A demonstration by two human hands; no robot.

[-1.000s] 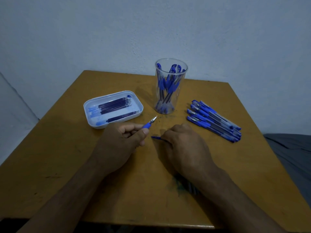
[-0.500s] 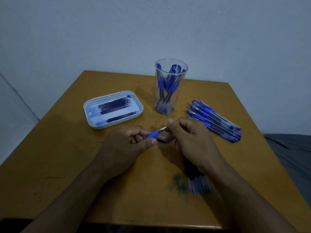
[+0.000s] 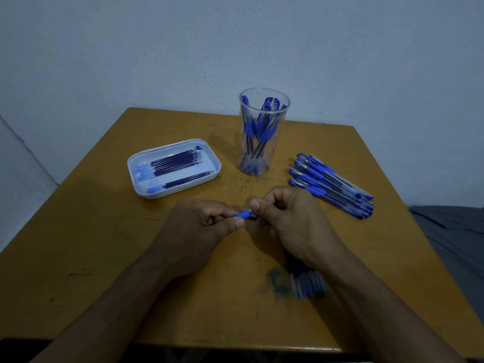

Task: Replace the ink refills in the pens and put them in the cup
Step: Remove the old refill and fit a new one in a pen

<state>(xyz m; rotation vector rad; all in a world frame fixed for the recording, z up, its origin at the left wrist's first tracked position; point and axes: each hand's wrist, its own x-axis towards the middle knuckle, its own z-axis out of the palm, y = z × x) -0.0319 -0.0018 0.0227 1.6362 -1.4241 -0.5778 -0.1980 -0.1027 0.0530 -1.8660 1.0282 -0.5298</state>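
The blue pen point(image 3: 245, 214) lies horizontally between both hands above the counter point(image 3: 104, 244). The left hand point(image 3: 201, 229) grips its barrel; the right hand point(image 3: 288, 218) pinches the tip end. The cup point(image 3: 263, 132) stands directly beyond.

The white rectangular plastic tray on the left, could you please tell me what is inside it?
The white rectangular plastic tray holds dark ink refills lying side by side in two groups; nothing covers them.
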